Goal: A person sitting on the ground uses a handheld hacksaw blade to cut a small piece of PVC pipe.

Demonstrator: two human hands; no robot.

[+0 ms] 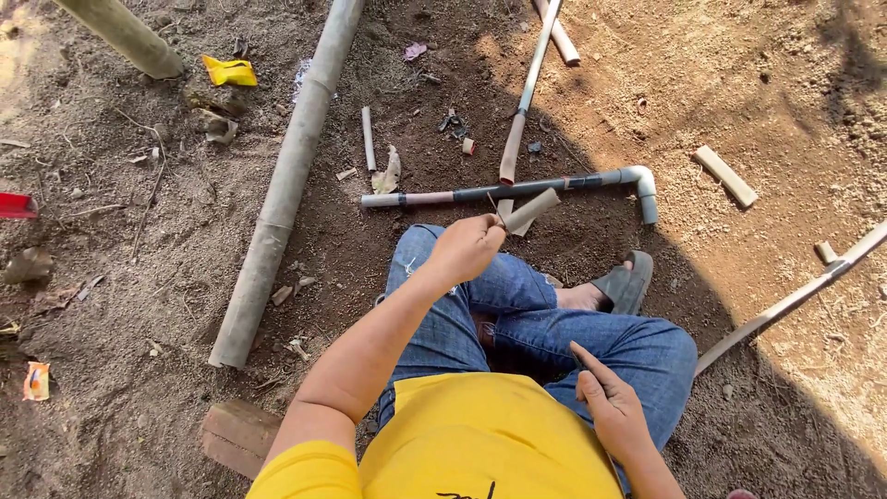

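I sit on bare dirt in blue jeans (536,323) and a yellow shirt. My left hand (467,248) is raised over my left knee and grips a short grey pipe piece (533,209), which points up and to the right; a thin stick shows beside it at the fingers. My right hand (612,407) rests on my right thigh with its index finger stretched out. A small dark thing may lie at that fingertip, too small to make out. Just beyond the pipe piece lies a thin grey pipe (499,191) ending in a pale elbow fitting (641,181).
A long thick pipe (286,176) runs diagonally on my left. Another thin pipe (528,88) leans down from the top. A wood block (725,176), a yellow wrapper (229,71), a brick (238,434), a sandal (626,282) and a bent strip (795,296) lie around.
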